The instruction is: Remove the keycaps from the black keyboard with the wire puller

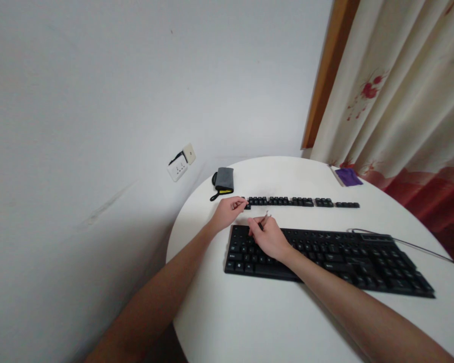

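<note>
My left hand (229,212) is at the left end of a row of loose black keycaps (278,200). Its thumb and fingers are pinched together at a single keycap (248,207) just below that row. My right hand (271,238) is closed around a small tool with a black handle and thin metal prongs, apparently a keycap puller (267,214), its prongs pointing up and away. This hand hovers over the upper left part of a black keyboard (318,257) and hides some of its keys. The top row of the keyboard looks bare of caps in places.
A grey pouch (224,178) with a black loop lies at the back left of the round white table (212,312). A purple cloth (348,177) is at the back right. The keyboard cable (412,246) runs off right. A wall with a socket (177,168) borders the left side.
</note>
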A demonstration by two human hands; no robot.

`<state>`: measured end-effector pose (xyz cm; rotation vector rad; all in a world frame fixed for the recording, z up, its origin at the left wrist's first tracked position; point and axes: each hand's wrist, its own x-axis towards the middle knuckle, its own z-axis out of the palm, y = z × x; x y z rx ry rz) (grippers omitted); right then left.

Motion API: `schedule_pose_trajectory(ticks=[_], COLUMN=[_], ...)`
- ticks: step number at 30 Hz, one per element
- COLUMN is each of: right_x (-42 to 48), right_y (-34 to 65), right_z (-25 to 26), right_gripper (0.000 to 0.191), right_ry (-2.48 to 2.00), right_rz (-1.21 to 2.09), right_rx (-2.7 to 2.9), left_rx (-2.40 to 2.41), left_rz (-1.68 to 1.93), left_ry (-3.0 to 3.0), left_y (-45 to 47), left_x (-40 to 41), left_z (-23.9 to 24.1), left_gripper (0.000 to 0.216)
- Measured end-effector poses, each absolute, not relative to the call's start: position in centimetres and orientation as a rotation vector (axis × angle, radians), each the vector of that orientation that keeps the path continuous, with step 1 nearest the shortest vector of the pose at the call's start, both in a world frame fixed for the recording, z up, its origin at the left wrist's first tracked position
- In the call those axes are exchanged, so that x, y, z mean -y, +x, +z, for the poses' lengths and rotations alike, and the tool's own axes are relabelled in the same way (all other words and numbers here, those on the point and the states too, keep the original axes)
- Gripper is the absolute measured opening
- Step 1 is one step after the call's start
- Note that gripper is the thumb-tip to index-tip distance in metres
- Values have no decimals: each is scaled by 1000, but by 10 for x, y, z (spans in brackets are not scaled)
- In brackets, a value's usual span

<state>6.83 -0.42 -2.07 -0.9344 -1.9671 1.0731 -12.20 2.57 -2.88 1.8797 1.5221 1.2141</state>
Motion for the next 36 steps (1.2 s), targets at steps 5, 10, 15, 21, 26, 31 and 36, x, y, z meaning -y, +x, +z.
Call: schedule_pose_trajectory(ticks=[5, 10, 15, 21, 26, 31, 36], right_x=[3, 2, 2, -1, -9, -9, -9], right_y=[68, 68, 68, 68, 67, 67, 69], right_z=[-22, -23, -20, -21, -24, -25, -23], right_gripper=[47, 47, 48, 48, 50, 48, 42], right_ry=[-940, -940, -921, -897, -959, -866, -854], right_rz=[1090, 1117, 1153, 1211, 1368, 1307, 1161], right_rx=[1967, 1954, 1941, 1874, 1630, 1623, 1534], left_rx=[-1518, -1516, -1521, -1509, -1517, -1479, -1374], left_rz=[1214, 1213, 1214, 1217, 1213, 1228, 1189], left_ry=[1883, 1895, 1902, 1898, 1887, 1848, 1820], left_y=[-123, -123, -122, -122, -123, -121, -118], left_x=[-25, -25, -25, -25, -25, -24, -19], left_z=[-29, -29, -28, -28, -29, -27, -21], left_gripper=[24, 24, 24, 24, 25, 26, 30])
